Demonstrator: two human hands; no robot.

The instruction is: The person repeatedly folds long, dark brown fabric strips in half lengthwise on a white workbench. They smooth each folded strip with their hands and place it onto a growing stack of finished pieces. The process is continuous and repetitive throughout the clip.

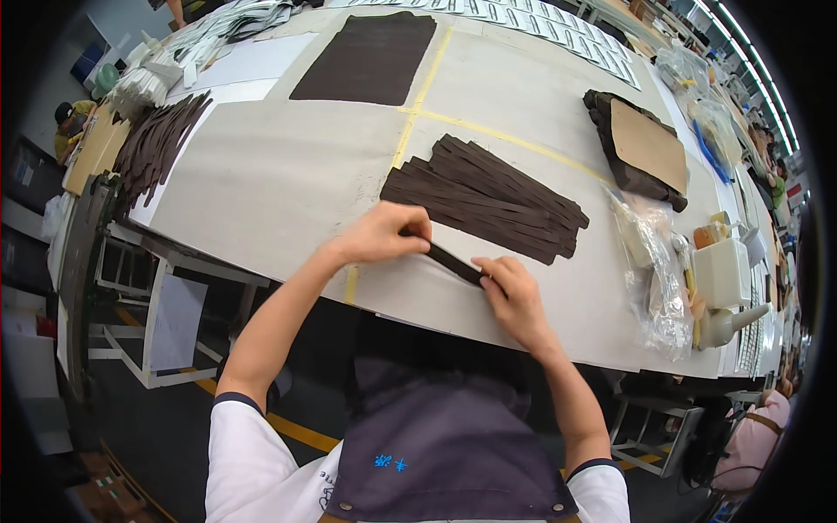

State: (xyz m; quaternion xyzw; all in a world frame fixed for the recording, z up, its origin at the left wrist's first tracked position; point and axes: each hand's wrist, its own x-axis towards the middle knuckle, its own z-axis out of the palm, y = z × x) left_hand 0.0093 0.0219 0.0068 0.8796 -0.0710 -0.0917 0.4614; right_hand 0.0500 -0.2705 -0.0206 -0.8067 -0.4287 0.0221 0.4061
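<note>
Between my two hands stretches a narrow dark brown strip (454, 263), held just above the near part of the table. My left hand (384, 234) pinches its left end, fingers curled closed. At the other end, the thumb and fingers of my right hand (513, 295) close on the strip near the table's front edge. Just beyond my hands lies a fanned pile of similar brown strips (488, 200), overlapping and slanting down to the right. What the strip is made of I cannot tell for sure; it looks like leather or fabric.
A brown rectangular sheet (366, 59) lies farther back. More strips (161, 144) sit at the left edge. To the right are a brown bundle topped with cardboard (647, 144), clear plastic bags (654, 279), a white container (722, 275) and a nozzle bottle (722, 328). Yellow tape (514, 138) crosses the table.
</note>
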